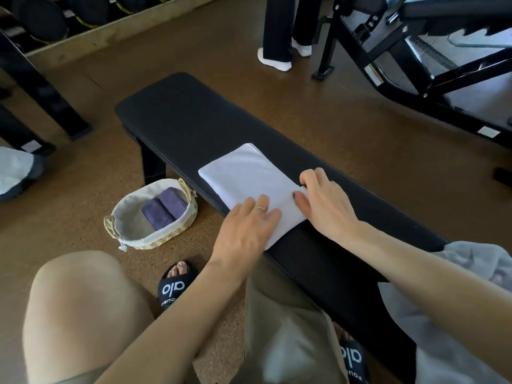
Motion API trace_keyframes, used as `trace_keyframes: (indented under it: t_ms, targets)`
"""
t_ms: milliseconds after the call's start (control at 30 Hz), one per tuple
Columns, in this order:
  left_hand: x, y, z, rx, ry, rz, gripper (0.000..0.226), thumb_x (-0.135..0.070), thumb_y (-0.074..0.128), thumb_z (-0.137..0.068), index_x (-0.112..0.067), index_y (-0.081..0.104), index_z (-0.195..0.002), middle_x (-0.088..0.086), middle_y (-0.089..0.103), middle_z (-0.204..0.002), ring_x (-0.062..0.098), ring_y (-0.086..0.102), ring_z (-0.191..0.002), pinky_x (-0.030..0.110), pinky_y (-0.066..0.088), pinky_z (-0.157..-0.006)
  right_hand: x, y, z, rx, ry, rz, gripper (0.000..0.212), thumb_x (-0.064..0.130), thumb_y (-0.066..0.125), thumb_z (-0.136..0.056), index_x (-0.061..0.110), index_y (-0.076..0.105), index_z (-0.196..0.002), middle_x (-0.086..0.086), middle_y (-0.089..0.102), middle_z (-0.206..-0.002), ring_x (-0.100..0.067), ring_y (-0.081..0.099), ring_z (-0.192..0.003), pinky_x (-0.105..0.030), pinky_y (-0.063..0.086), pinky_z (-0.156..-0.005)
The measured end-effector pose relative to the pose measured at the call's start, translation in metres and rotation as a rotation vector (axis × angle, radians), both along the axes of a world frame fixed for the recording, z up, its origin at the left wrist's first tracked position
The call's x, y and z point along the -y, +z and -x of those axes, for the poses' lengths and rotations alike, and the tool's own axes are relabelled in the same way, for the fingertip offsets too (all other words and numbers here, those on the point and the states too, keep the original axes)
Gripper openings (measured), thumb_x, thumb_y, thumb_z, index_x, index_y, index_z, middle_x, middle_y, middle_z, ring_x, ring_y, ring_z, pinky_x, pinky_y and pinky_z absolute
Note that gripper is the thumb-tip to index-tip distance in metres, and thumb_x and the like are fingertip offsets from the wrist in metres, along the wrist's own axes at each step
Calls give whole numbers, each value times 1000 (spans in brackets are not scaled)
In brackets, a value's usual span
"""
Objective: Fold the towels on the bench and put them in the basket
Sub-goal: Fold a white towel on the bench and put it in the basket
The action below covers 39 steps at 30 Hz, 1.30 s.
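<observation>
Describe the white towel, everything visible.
The white towel is plain soft cloth, folded into a long flat strip lying along the black bench. Its far end shows stacked layers. The left hand lies flat on the near end; the right hand pinches the near right edge. Its near corner reaches the bench's front edge.

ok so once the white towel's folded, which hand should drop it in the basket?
Left, probably. The basket sits on the floor on the left side of the bench, nearest the left hand, which rests flat on the white towel. The right hand would have to cross over.
</observation>
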<state>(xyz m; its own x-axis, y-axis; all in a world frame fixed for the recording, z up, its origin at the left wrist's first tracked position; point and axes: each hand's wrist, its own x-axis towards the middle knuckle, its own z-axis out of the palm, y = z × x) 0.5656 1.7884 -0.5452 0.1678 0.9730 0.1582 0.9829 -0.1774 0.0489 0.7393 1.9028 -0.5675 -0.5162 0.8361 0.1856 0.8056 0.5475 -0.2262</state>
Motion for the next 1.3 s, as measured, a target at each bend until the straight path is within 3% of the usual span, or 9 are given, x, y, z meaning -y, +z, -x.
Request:
trace_keyframes:
  t_ms: [200,333,500,633,800,933,1100,1200,1300]
  targets:
    - [0,0,3,-123,-200,50,24,-7,69,-78,-11,61,-100,8,60,-95,25,55,-78,37,50,-62,-16,1,-4,68,380,-271,23,1,70,-84,10,62,-104,-9,57,-112,-29,55,-101,-40,46,-89]
    - [13,-6,-1,-60,-161,67,32,-37,56,-91,-8,58,-105,10,58,-102,27,55,-85,40,52,-70,-22,3,-14,61,587,-168,26,11,57,-93,13,70,-115,-1,68,-117,-22,59,-116,-35,39,-109]
    - [14,-14,0,-27,-91,38,25,-15,54,-81,-6,56,-104,12,54,-101,29,53,-83,38,51,-71,-26,21,-31,258,613,58,67,23,55,-84,23,48,-150,6,49,-150,-13,40,-140,-28,14,-124]
    - [13,-12,-1,6,-63,30,21,-14,50,-75,-8,53,-95,10,53,-90,27,52,-75,37,50,-64,-31,22,-29,219,570,186,80,6,64,-76,25,44,-152,6,46,-152,-14,38,-143,-25,13,-123]
    - [8,2,14,135,-42,10,21,-12,54,-77,-8,50,-97,4,47,-79,24,45,-59,32,28,-52,-40,30,-15,-32,380,450,50,11,68,-80,35,58,-122,16,62,-120,-6,58,-111,-34,50,-99]
    - [6,9,26,349,50,36,25,-11,53,-89,-8,45,-112,7,56,-87,23,47,-52,36,36,-44,-46,36,-3,-239,205,689,30,10,64,-86,31,62,-108,14,64,-107,-7,62,-101,-34,52,-85]
    - [1,10,35,555,146,42,23,-20,46,-102,-15,39,-124,11,59,-127,19,62,-77,35,51,-65,-60,36,10,-346,75,836,18,22,57,-92,28,62,-108,4,65,-112,-19,60,-109,-42,48,-93]
    - [-5,11,38,647,236,92,30,-35,47,-105,-20,36,-128,1,54,-130,12,57,-89,16,39,-69,-64,36,18,-367,32,833,15,28,56,-96,28,62,-109,4,65,-111,-16,59,-108,-39,45,-91]
    - [-9,8,40,637,292,126,42,-45,56,-100,-22,35,-129,-10,43,-121,9,53,-86,14,37,-67,-65,32,27,-375,-13,792,15,35,55,-98,26,63,-107,1,66,-109,-17,60,-106,-40,47,-92]
